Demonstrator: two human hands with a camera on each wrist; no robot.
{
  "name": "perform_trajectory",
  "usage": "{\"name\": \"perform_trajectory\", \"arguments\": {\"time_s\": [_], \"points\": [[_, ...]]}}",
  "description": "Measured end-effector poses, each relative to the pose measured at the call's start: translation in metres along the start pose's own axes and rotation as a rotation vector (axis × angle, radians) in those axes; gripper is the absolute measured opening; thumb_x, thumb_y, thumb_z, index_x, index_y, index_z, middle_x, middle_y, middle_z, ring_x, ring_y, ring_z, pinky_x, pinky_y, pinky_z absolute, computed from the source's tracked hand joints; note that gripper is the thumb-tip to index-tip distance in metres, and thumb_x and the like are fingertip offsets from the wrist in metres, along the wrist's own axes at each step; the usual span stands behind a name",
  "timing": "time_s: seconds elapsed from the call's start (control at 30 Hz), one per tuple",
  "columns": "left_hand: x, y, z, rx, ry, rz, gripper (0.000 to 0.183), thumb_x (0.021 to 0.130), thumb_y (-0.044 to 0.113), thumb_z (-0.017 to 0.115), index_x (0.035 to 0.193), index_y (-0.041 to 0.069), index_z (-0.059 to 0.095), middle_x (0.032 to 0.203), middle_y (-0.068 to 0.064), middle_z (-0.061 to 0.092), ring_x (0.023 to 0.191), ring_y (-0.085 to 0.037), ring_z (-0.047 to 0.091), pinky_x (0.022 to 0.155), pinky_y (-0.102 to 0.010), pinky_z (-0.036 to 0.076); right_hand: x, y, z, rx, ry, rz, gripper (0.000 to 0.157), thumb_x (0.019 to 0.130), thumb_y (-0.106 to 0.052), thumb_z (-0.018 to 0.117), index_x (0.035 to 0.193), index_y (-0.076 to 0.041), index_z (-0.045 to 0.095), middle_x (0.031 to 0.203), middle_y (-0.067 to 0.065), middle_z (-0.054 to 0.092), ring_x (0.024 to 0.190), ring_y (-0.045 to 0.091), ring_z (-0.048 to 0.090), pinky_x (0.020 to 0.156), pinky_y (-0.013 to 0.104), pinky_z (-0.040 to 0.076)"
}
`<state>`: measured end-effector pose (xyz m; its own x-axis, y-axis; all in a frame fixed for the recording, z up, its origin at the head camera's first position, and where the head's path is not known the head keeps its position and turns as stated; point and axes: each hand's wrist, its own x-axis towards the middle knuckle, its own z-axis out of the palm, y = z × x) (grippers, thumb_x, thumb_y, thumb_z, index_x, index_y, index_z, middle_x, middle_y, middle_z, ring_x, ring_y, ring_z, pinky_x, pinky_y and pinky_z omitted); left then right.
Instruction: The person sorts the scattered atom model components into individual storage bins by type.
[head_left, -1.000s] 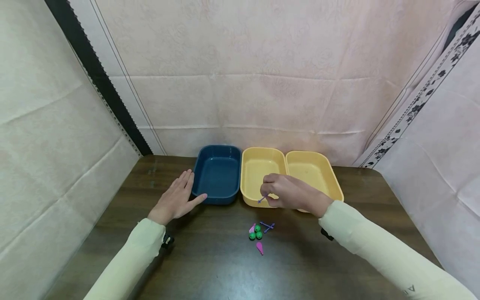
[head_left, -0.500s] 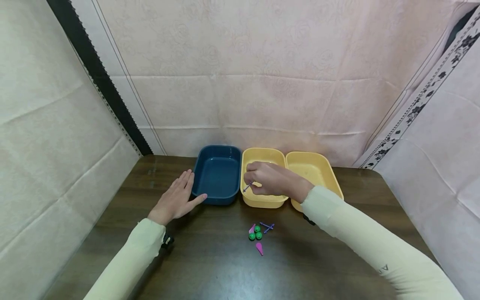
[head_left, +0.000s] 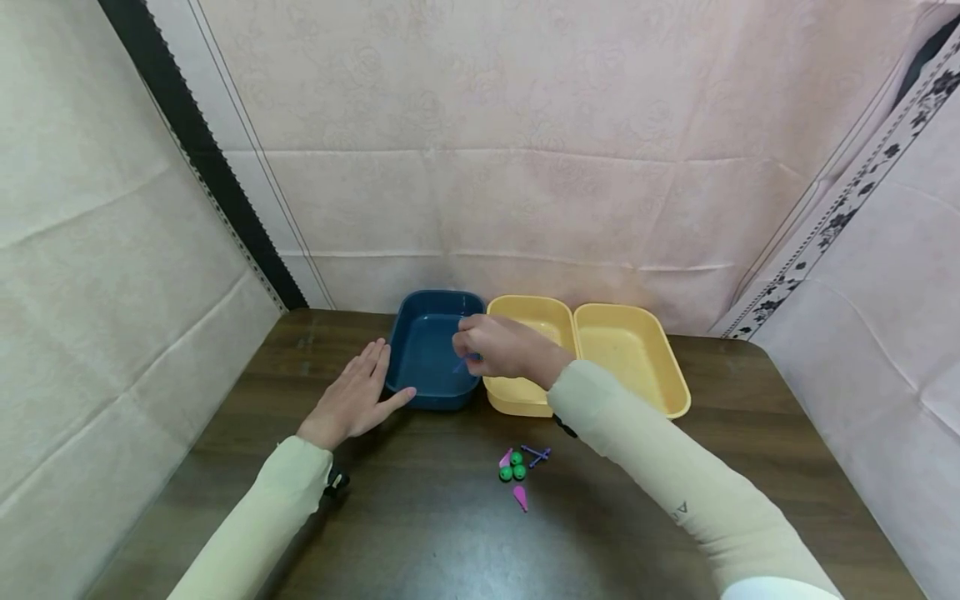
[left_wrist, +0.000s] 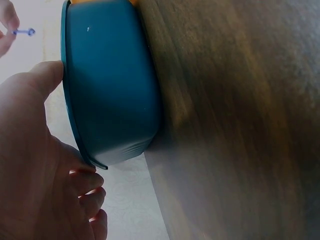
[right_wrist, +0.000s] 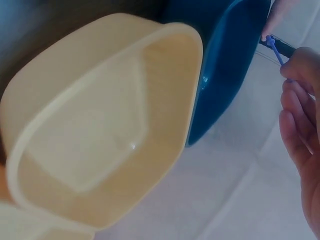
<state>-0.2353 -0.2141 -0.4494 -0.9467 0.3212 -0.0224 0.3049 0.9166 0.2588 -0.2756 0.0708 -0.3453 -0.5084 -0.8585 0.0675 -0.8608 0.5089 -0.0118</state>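
Note:
My right hand (head_left: 504,346) pinches a small purple stick with knobbed ends (right_wrist: 276,50) between thumb and fingertips. It hangs above the right side of the blue bin (head_left: 426,354), and the bin's floor holds nothing that I can make out. My left hand (head_left: 352,400) lies at the bin's left front corner with fingers straight. Thumb and fingers touch the bin's rim (left_wrist: 71,107) in the left wrist view. Nearer me on the table are several green beads (head_left: 519,472), two pink teardrop pieces (head_left: 521,497) and crossed purple sticks (head_left: 536,456).
Two yellow bins stand right of the blue one: the middle bin (head_left: 517,398) partly behind my right hand, the other bin (head_left: 622,354) beside it. The brown wooden table (head_left: 420,517) ends at a pale cloth backdrop (head_left: 480,200), with cloth on both sides too.
My right hand has moved left with the purple stick, from over the middle yellow bin to over the blue bin. My left hand and the pieces on the table have stayed put.

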Motion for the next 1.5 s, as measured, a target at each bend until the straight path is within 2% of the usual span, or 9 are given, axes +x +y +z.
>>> {"name": "perform_trajectory", "arguments": {"time_s": [0.17,0.3,0.5,0.8,1.13,1.3,1.5], "points": [[0.001,0.001,0.0,-0.004,0.0,0.004,0.106,0.103,0.074,0.04,0.168,-0.004,0.008,0.178,-0.022,0.006,0.166,-0.042,0.009,0.134,-0.058,0.014,0.009,0.0,0.007,0.012,-0.016,0.031,0.016,0.099,-0.016,0.074,0.111,-0.006,0.079,0.106,0.007,0.07,0.094,0.018,0.066,0.083,0.022,0.062],[0.002,0.002,-0.001,-0.01,0.0,0.007,0.105,0.103,0.073,0.041,0.168,-0.003,0.008,0.178,-0.022,0.006,0.166,-0.042,0.009,0.134,-0.058,0.014,0.003,0.001,0.007,0.036,-0.033,0.083,0.025,0.1,-0.022,0.074,0.121,-0.008,0.078,0.116,0.008,0.072,0.103,0.017,0.069,0.09,0.025,0.063],[0.001,0.003,-0.002,0.001,0.001,-0.005,0.105,0.104,0.071,0.043,0.167,-0.004,0.009,0.178,-0.023,0.006,0.165,-0.042,0.009,0.134,-0.058,0.013,-0.031,0.007,0.001,0.127,-0.003,0.105,0.032,0.099,-0.02,0.076,0.128,-0.005,0.074,0.124,0.01,0.074,0.11,0.022,0.071,0.097,0.033,0.062],[0.0,0.003,-0.001,0.002,0.009,0.003,0.104,0.104,0.072,0.041,0.167,-0.006,0.011,0.177,-0.025,0.007,0.165,-0.044,0.011,0.134,-0.06,0.014,-0.094,0.002,0.001,0.193,0.005,0.082,0.033,0.096,-0.019,0.079,0.125,-0.004,0.074,0.12,0.01,0.075,0.108,0.024,0.074,0.095,0.037,0.063],[0.0,0.002,-0.002,-0.001,0.004,0.0,0.104,0.104,0.071,0.043,0.167,-0.005,0.011,0.177,-0.024,0.007,0.165,-0.044,0.01,0.134,-0.059,0.014,-0.143,-0.009,0.025,0.207,-0.036,0.093,0.03,0.094,-0.017,0.081,0.121,-0.004,0.076,0.113,0.006,0.075,0.101,0.018,0.073,0.089,0.033,0.064],[0.0,0.002,-0.002,0.003,0.0,0.003,0.105,0.104,0.071,0.042,0.167,-0.006,0.01,0.177,-0.024,0.006,0.165,-0.044,0.01,0.134,-0.06,0.013,-0.157,-0.011,0.046,0.198,-0.049,0.089,0.028,0.093,-0.016,0.081,0.118,-0.005,0.075,0.109,0.006,0.075,0.097,0.016,0.072,0.084,0.029,0.063],[0.001,0.001,-0.002,0.002,-0.009,-0.003,0.105,0.104,0.071,0.043,0.167,-0.005,0.009,0.177,-0.024,0.006,0.165,-0.044,0.009,0.134,-0.059,0.013,-0.165,-0.01,0.073,0.252,-0.054,0.099,0.026,0.094,-0.013,0.08,0.118,-0.005,0.075,0.108,0.006,0.073,0.095,0.016,0.07,0.081,0.026,0.061]]}}
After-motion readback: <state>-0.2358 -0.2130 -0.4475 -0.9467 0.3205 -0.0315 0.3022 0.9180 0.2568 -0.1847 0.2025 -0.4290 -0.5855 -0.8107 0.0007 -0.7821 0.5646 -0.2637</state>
